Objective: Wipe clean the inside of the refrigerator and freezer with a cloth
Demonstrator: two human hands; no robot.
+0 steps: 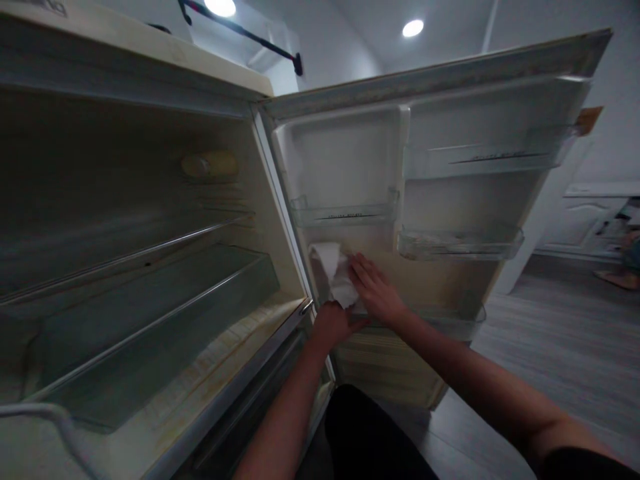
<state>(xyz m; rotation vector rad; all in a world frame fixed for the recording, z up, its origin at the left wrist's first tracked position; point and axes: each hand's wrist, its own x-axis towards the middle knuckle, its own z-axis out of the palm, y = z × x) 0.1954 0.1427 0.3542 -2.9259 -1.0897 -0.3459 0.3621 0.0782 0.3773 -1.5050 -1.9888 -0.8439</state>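
Observation:
A white cloth (343, 285) lies crumpled against the inside of the open fridge door (445, 207), just above the lower door bin (450, 323). My right hand (375, 290) presses on the cloth's right side, its fingers long and close together. Below the cloth, my left hand (334, 325) is curled at the left part of the bin's rim, thumb pointing right. Its fingertips are partly hidden, close to the cloth's lower end.
On the left gapes the fridge compartment (260, 313), with glass shelves (215, 270), stains and a yellowish lamp cover (210, 163). More clear door bins (345, 213) hang above my hands. A white hose-like tube (57, 417) crosses the lower left. A person's foot (617, 277) shows far right.

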